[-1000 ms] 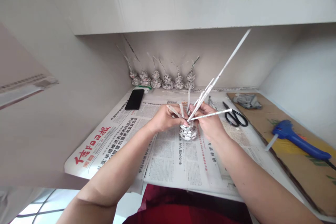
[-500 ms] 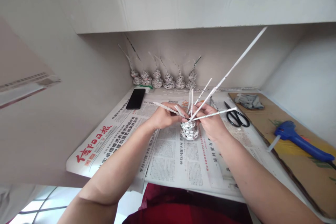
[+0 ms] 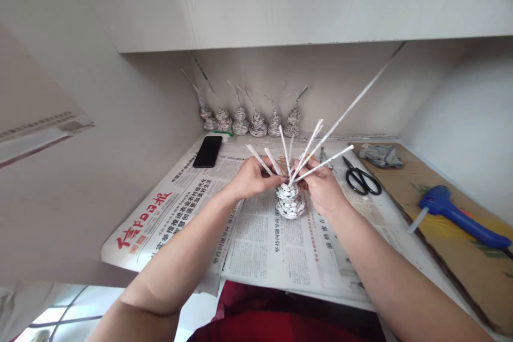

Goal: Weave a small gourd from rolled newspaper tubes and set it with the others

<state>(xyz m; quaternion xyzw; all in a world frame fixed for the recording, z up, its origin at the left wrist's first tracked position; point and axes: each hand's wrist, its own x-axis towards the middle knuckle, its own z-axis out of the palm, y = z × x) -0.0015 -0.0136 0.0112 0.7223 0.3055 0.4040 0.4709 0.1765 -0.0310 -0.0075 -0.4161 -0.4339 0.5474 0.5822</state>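
Observation:
A small woven newspaper gourd [image 3: 290,204] stands on the spread newspaper [image 3: 256,248], with several paper strips [image 3: 285,147] fanning up out of its top. My left hand [image 3: 254,177] is closed at the left side of its upper rim, thumb pressed near the base of the strips. On the other side, my right hand [image 3: 323,187] pinches around the rim and strips. One much longer paper strip [image 3: 352,104] slants up to the right from the top. The fingertips behind the woven piece are partly hidden.
Several woven newspaper gourds [image 3: 257,125] line the back wall. A black phone [image 3: 207,151] lies at the left. Right of my hands are black scissors [image 3: 363,180], a crumpled grey cloth [image 3: 380,155] and a blue glue gun [image 3: 452,211] on cardboard [image 3: 476,283]. A shelf [image 3: 304,5] overhangs the table.
The strips on the woven piece now stand more upright and spread differently. The right-hand strip has tilted up, and the long one has shifted slightly. Both hands stay at the rim.

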